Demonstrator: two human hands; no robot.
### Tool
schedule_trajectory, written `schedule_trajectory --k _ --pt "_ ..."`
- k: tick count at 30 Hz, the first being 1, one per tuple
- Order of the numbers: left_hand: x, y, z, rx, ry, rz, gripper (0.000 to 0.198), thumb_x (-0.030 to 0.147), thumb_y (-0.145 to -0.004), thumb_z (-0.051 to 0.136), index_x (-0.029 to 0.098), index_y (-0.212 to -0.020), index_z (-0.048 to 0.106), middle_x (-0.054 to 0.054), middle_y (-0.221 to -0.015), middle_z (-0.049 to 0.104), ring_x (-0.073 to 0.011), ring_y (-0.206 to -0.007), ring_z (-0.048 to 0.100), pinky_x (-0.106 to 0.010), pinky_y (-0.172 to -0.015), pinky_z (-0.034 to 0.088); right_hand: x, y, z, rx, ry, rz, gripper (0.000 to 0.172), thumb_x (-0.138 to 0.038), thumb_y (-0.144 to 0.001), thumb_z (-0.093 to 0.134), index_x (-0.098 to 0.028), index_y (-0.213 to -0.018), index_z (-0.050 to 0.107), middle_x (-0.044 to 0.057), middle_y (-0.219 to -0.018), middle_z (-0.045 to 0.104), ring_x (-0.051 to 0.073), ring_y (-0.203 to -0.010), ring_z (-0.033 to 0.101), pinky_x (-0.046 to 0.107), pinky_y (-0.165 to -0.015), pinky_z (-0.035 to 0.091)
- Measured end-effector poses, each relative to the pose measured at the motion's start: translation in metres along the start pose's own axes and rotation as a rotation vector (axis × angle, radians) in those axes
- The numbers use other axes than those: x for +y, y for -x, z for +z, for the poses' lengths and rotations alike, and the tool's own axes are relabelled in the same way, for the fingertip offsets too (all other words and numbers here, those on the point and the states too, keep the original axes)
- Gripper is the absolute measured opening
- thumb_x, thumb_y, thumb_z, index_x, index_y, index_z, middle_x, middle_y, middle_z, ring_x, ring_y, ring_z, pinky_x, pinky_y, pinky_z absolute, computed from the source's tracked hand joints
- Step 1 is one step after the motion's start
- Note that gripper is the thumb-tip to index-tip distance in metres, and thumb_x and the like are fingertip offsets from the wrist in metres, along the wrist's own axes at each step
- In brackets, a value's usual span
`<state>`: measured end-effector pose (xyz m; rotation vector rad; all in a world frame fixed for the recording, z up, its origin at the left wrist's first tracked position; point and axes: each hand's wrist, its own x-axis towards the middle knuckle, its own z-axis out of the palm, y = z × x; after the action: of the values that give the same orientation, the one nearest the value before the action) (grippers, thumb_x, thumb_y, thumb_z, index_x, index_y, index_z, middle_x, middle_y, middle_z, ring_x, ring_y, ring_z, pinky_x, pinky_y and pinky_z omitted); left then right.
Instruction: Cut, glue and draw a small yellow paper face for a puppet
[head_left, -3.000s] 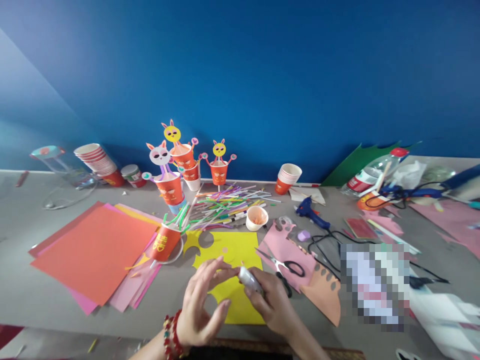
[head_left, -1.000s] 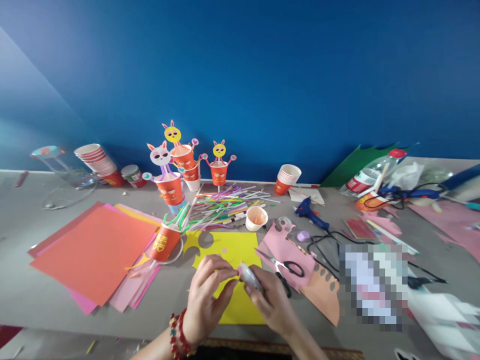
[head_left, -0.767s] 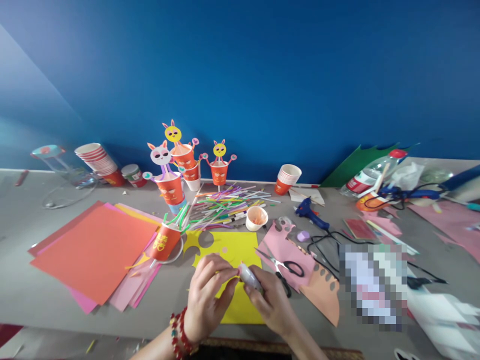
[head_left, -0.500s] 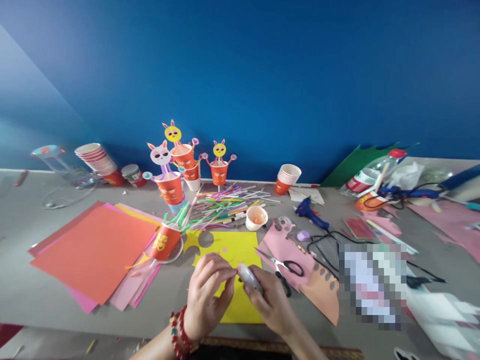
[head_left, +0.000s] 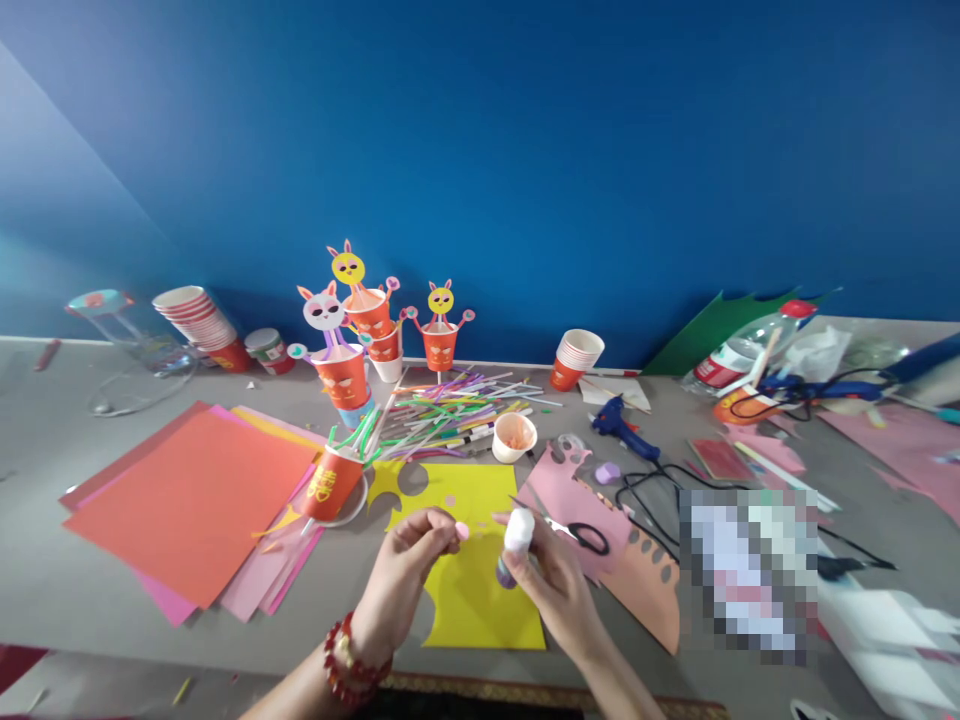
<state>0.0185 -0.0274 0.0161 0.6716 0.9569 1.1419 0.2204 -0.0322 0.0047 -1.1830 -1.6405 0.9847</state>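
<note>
Between the thumb and fingertips of my left hand (head_left: 409, 560) is a small pink paper disc (head_left: 462, 531). My right hand (head_left: 556, 585) is closed around a glue stick (head_left: 518, 532), its white end tilted up and its purple end showing below. The two hands are apart, above a yellow sheet (head_left: 480, 610) with round cut-outs along its edge. Scissors (head_left: 585, 537) with black handles lie just beyond my right hand, partly hidden by it, on pink scrap paper (head_left: 559, 480). A small purple cap (head_left: 607, 472) lies farther back.
Stacked coloured sheets (head_left: 195, 500) and a tipped red cup (head_left: 335, 482) lie left. Behind are decorated cups (head_left: 341, 375), pipe cleaners (head_left: 442, 410) and a white cup (head_left: 514, 438) with orange bits. A blue glue gun (head_left: 624, 430), its cord and a bottle (head_left: 742, 350) are right.
My hands have moved apart; the glue stick has swung from slanting toward the left hand to nearly upright. The pink disc now shows clearly in my left fingertips.
</note>
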Motion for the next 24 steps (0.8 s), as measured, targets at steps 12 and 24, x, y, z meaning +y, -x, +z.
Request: schedule_trajectory --k 12,24 --pt "0.004 -0.006 -0.004 -0.04 0.088 -0.134 0.025 0.033 -0.073 0.084 0.013 -0.074 0.07 -0.004 -0.08 0.069 -0.0082 -0.064 0.053 -0.019 -0.063 0.044 0.008 0.007 0.008 -0.208 0.281 -0.064 0.016 -0.028 -0.089 0.069 -0.022 -0.104 0.068 0.006 -0.095 0.069 0.021 -0.08 0.067 0.03 -0.073 0.053" --pt "0.016 -0.017 -0.004 -0.108 0.006 -0.205 0.022 0.031 -0.07 0.085 0.012 -0.072 0.072 -0.003 -0.074 0.066 -0.0083 -0.063 0.052 -0.019 -0.06 0.042 -0.016 -0.022 -0.039 -0.085 0.263 -0.27 0.019 -0.032 -0.095 0.061 -0.023 -0.111 0.066 0.01 -0.103 0.071 0.022 -0.085 0.068 0.033 -0.078 0.055"
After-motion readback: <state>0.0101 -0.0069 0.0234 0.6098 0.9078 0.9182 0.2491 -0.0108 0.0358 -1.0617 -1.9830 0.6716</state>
